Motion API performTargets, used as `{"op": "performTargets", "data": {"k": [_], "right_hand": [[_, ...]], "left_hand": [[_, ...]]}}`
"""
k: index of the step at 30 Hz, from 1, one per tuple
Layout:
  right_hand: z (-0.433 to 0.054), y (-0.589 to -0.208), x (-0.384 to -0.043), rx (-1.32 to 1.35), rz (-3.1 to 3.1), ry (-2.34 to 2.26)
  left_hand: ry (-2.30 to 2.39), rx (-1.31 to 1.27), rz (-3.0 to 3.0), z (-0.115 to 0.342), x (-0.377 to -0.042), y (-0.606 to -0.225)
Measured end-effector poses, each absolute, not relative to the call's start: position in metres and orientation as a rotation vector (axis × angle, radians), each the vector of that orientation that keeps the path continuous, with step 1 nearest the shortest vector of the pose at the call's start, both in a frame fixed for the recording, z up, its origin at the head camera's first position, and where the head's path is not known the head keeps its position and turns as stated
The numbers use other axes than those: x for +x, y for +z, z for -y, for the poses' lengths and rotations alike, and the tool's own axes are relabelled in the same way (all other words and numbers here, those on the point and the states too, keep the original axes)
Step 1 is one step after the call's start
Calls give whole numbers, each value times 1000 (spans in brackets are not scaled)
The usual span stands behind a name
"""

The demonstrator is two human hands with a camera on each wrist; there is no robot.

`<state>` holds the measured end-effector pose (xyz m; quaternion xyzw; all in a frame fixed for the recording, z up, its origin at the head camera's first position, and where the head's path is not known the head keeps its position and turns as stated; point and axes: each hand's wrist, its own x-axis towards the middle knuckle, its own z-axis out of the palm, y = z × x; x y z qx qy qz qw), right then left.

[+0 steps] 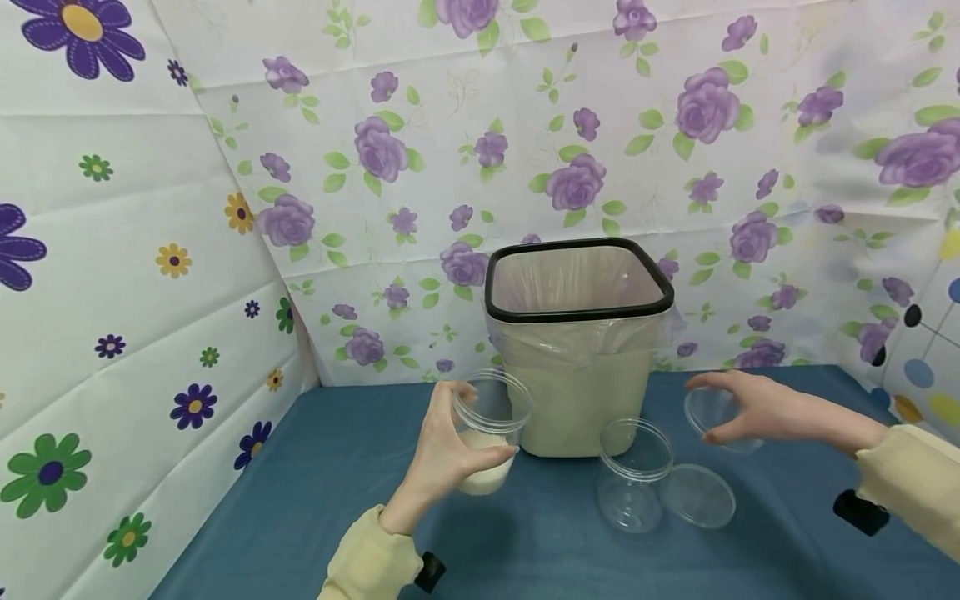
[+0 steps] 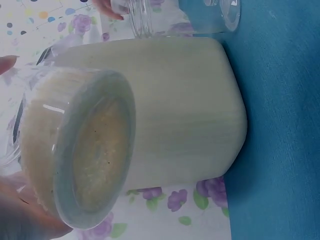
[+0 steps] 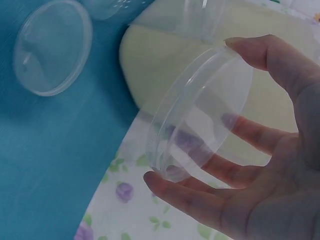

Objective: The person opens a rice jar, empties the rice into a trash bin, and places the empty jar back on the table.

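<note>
My left hand [image 1: 448,454] grips a clear plastic jar [image 1: 491,417] by its side, raised above the table and slightly tilted, its top uncovered. Pale, fine-grained contents [image 2: 100,155] fill the jar's lower part, with a few dark specks. To the right, my right hand [image 1: 761,407] holds a clear round lid [image 3: 200,110] by its rim between thumb and fingers, off the table. A second clear jar [image 1: 633,475], without a lid and seemingly empty, stands between the hands. Beside it, another clear lid [image 1: 699,497] lies flat on the table.
Behind the jars stands a cream bin [image 1: 581,392] with a black rim [image 1: 581,315] and a clear bag liner. A blue cloth [image 1: 337,483] covers the table. Flower-printed sheets [image 1: 420,108] hang at the back and sides.
</note>
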<state>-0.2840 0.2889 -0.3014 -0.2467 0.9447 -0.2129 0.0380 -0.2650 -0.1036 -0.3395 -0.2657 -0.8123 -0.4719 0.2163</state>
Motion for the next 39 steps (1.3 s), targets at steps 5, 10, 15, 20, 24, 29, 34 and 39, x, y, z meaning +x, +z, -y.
{"op": "performTargets", "data": {"k": [5,10,15,20,24,29,34,39], "right_hand": [[-298,-310,-286,-707,-2880,-626],[-307,-321,-289,-653,-2863,-585],[-318,-337,-292,-609,-2836,-558],[-331,-352,-295,-581,-2815,-536],[-340,-364,-297,-561,-2771,-541],[-346,-375,-294,-517,-2691,-587],[-351,-384,-292,-465,-2666,-604],[-354,-395,-293,-451,-2687,-591]], "left_hand": [[-1335,-710,2229,105,-266,-338],[-1383,-681,2209,104,-260,-329],[-1433,-649,2179,99,-244,-309],[-1438,-634,2144,98,-241,-304],[-1443,-624,2134,98,-243,-304],[-1440,-597,2142,99,-244,-304],[-1437,-589,2134,99,-244,-302],[-1435,-586,2121,101,-246,-299]]}}
